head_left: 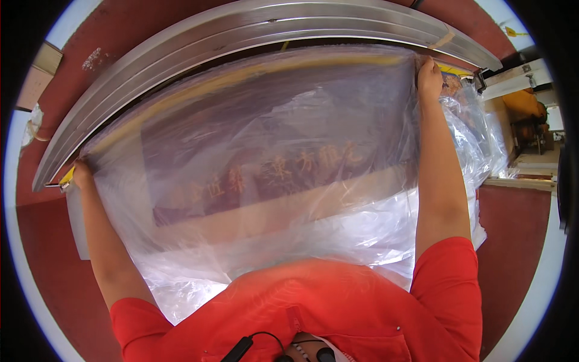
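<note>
A wide sheet of clear plastic film (259, 139) stretches between my hands and drapes back toward my body. Through it shows a dark printed panel with a tan band below. My left hand (82, 173) is closed on the film's far left corner, beside a yellow strip. At the far right corner my right hand (429, 78) grips the film with bent fingers. Both arms reach forward and wide apart. The film's far edge runs along a long metal bar (271, 23), just short of it.
More crumpled clear plastic (476, 133) lies right of my right arm. A machine part with a white arm (518, 79) stands at the far right. Reddish-brown surface (512, 241) surrounds the work. A pale block (41, 75) is at the far left.
</note>
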`<action>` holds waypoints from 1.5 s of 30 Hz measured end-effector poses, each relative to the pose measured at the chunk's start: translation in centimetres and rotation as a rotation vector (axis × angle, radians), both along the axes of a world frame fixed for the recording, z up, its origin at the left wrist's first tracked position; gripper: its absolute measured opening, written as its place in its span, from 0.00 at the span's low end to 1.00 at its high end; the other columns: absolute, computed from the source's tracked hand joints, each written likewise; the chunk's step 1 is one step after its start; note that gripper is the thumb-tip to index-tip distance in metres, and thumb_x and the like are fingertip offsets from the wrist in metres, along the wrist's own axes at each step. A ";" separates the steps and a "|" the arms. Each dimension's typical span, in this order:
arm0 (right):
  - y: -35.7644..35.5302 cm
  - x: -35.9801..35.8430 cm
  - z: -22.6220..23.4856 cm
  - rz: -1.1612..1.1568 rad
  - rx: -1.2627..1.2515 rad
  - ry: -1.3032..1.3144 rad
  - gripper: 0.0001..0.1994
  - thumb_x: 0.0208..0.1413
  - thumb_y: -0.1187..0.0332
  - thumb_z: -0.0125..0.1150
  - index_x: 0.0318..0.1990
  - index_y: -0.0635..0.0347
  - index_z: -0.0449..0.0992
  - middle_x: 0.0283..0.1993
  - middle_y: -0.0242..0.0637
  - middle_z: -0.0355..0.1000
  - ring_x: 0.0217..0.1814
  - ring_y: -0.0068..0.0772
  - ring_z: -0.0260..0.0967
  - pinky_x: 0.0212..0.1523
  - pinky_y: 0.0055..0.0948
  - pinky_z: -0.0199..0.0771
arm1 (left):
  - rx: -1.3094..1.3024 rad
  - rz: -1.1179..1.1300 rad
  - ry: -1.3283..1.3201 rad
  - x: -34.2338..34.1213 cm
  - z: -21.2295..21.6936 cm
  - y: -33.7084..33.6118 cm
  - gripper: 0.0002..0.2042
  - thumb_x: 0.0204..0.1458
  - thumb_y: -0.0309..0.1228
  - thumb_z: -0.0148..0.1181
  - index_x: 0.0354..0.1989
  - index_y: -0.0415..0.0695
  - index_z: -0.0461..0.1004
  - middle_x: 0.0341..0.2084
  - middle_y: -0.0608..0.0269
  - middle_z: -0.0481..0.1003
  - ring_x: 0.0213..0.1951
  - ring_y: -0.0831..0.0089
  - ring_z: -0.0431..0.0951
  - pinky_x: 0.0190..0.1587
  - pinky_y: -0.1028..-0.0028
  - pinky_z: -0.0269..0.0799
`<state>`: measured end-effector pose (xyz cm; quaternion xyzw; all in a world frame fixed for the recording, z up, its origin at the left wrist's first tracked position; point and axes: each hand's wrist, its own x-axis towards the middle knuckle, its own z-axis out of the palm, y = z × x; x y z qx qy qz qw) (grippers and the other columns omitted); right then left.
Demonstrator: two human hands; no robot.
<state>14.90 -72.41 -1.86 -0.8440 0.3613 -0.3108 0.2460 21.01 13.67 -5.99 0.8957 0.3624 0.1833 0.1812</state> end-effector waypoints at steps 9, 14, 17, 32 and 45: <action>-0.4 0.0 0.3 0.120 0.203 -0.029 0.26 0.44 0.51 0.36 0.41 0.64 0.68 0.43 0.49 0.65 0.47 0.45 0.60 0.46 0.34 0.55 | -0.645 -0.137 -0.374 0.6 0.0 0.9 0.19 0.46 0.44 0.43 0.35 0.42 0.70 0.29 0.62 0.68 0.32 0.72 0.66 0.31 0.76 0.60; -0.4 -1.0 1.6 0.436 0.380 0.041 0.27 0.41 0.49 0.46 0.38 0.68 0.69 0.39 0.46 0.67 0.41 0.33 0.62 0.40 0.28 0.58 | -0.869 -0.225 -0.436 -0.3 0.9 -0.7 0.12 0.47 0.39 0.46 0.35 0.45 0.69 0.27 0.69 0.68 0.28 0.79 0.66 0.26 0.79 0.60; 0.6 -1.4 2.7 0.460 0.128 0.159 0.25 0.40 0.49 0.51 0.33 0.67 0.71 0.33 0.39 0.68 0.35 0.26 0.62 0.36 0.23 0.59 | -0.822 -0.260 -0.408 -0.5 3.4 -1.8 0.10 0.47 0.36 0.48 0.34 0.45 0.69 0.25 0.71 0.68 0.26 0.80 0.65 0.24 0.80 0.60; 13.3 -7.3 2.5 0.879 0.626 0.051 0.09 0.44 0.64 0.56 0.25 0.61 0.70 0.21 0.23 0.63 0.23 0.13 0.55 0.25 0.15 0.56 | -0.286 -1.123 0.223 -5.8 11.7 -35.1 0.18 0.48 0.42 0.46 0.42 0.42 0.67 0.24 0.59 0.70 0.25 0.72 0.68 0.28 0.73 0.64; 8.5 -12.7 3.6 0.881 -0.517 0.222 0.24 0.39 0.51 0.55 0.39 0.59 0.67 0.42 0.42 0.62 0.47 0.41 0.56 0.47 0.37 0.55 | -0.582 -1.285 0.336 -14.5 8.5 -30.4 0.08 0.45 0.26 0.48 0.16 0.44 0.61 0.15 0.76 0.56 0.20 0.86 0.54 0.21 0.84 0.51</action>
